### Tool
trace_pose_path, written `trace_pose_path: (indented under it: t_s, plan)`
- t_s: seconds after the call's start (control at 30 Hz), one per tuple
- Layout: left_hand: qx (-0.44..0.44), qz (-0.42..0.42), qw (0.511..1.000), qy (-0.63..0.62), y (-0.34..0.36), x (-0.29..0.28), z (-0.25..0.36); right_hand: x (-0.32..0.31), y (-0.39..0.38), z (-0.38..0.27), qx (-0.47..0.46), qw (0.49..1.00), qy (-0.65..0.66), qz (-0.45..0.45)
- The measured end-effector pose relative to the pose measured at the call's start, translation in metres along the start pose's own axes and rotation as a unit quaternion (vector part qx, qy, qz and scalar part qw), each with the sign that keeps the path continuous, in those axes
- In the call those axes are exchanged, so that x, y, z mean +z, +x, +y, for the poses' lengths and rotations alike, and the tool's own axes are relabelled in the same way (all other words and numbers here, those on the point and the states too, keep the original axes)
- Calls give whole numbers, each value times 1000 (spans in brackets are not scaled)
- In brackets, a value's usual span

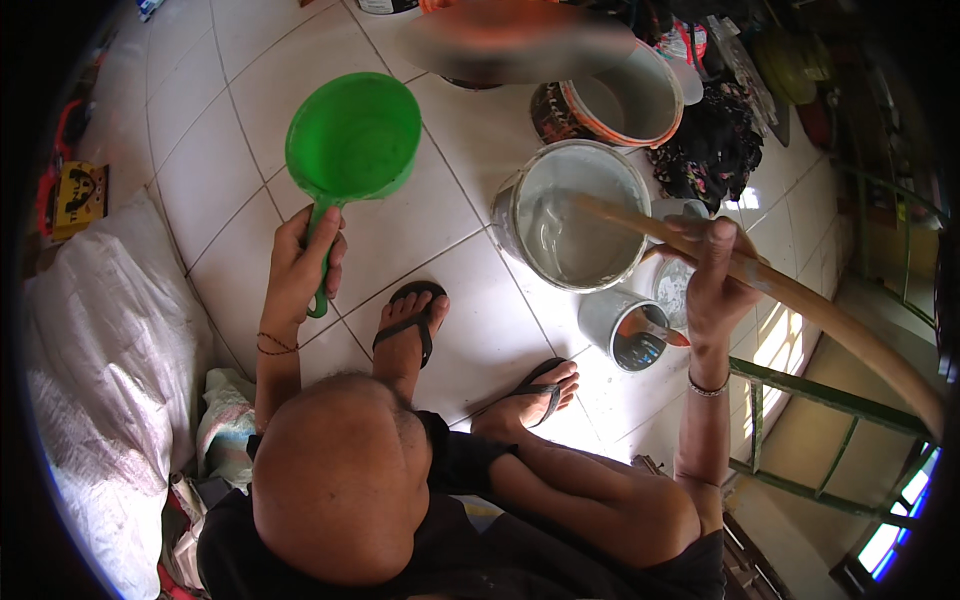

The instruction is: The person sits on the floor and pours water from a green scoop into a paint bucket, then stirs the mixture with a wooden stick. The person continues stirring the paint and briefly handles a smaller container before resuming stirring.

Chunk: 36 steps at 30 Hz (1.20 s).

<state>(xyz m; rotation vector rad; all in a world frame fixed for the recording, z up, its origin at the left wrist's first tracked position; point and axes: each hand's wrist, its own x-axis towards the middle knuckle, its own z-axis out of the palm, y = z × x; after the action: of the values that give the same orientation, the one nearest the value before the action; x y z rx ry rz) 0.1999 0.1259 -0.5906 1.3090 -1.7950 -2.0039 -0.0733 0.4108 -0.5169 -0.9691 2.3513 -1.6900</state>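
My left hand (305,262) grips the handle of a green plastic scoop (355,135) and holds its empty bowl up over the tiled floor. My right hand (715,275) is closed around a long wooden stick (835,315). The stick's far end dips into a metal bucket (512,215) of pale grey liquid standing on the floor in front of me. My knees are bent, and my sandalled feet (412,315) rest just short of the bucket.
A small open tin (605,320) with a tool in it stands by my right foot. An orange-rimmed bucket (665,105) and a dark cloth (712,150) lie behind. A white sack (110,360) is left, a green metal frame (820,395) right.
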Motion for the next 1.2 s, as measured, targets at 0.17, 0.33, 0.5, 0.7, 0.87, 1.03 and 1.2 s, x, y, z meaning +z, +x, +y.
trace_pose_path:
  t_s: [0.17, 0.33, 0.5, 0.7, 0.87, 1.03, 1.2]
  plan:
    - [1, 3, 1000, 0, -3, -5, -5, -11, 10, -15, 18, 991, -131, 24]
    - [13, -6, 1000, 3, -4, -5, -5, 9, -1, -37, 114, 993, -15, -4]
    - [24, -24, 999, 8, 1, -5, -2, 20, 5, -11, -6, 1000, -4, 12]
    - [10, -10, 1000, 7, -2, -6, -1, 0, 7, -19, 28, 982, -188, -3]
    - [14, -6, 1000, 8, -1, -5, -3, 17, 0, -38, 111, 994, -5, -5]
    - [26, -13, 1000, 5, 1, -4, -3, 19, 6, -15, -17, 1000, -17, 15]
    - [12, -2, 1000, 11, -1, -5, -2, 0, 10, -16, -7, 987, -158, -1]
